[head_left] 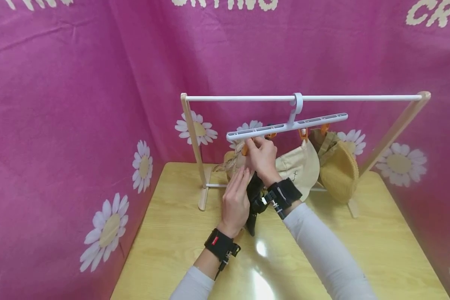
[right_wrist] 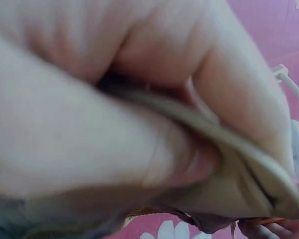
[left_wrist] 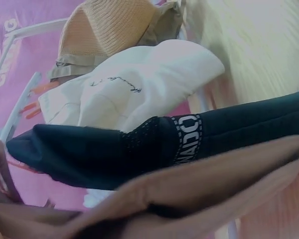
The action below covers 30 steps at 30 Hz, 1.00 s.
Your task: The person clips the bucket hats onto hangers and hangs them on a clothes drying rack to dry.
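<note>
My left hand (head_left: 235,204) holds a brown fabric hat (left_wrist: 224,184) below the left end of a white hanger (head_left: 260,132). In the right wrist view its thumb and fingers pinch the hat's edge (right_wrist: 239,149). Up at the hanger, my right hand (head_left: 263,158) grips an orange clip (head_left: 245,150) between thumb and fingers, right by the hat. Beside the hat hangs a black cap (left_wrist: 89,154) with white lettering, partly behind my right wrist in the head view. A cream cap (head_left: 301,166) and a straw hat (head_left: 339,175) hang further right.
The hanger's hook (head_left: 297,102) sits on the white rail (head_left: 352,98) of a rack with wooden legs (head_left: 193,137). Orange clips (head_left: 303,133) hold the other headwear. Below is a wooden table (head_left: 172,250), enclosed by a pink flowered curtain (head_left: 60,125).
</note>
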Each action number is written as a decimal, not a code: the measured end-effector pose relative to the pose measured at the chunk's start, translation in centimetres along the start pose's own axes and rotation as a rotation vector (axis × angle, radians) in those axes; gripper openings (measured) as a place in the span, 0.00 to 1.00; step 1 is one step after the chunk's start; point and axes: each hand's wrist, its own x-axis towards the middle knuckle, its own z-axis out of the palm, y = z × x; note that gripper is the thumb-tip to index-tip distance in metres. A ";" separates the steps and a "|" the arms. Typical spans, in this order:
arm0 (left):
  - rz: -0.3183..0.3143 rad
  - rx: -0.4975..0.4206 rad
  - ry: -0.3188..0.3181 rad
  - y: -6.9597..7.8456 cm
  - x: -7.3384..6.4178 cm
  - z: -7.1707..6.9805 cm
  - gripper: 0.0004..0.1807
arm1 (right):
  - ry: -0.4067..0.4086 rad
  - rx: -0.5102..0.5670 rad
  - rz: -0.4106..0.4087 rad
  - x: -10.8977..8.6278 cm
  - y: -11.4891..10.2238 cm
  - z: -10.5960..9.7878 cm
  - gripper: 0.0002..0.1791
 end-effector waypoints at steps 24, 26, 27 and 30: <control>-0.186 -0.016 -0.142 -1.4 -0.5 1.0 0.35 | -0.164 0.169 0.013 -0.1 2.1 1.0 0.25; -0.217 -0.026 -0.114 -1.9 -0.7 0.8 0.36 | -0.199 0.181 0.008 -0.3 2.1 1.1 0.26; -0.225 -0.027 -0.097 -2.2 -0.8 0.7 0.36 | -0.216 0.191 0.010 -0.5 2.1 1.0 0.27; -0.253 -0.015 -0.057 -2.8 -1.0 0.1 0.36 | -0.271 0.219 0.031 -1.0 2.2 0.7 0.30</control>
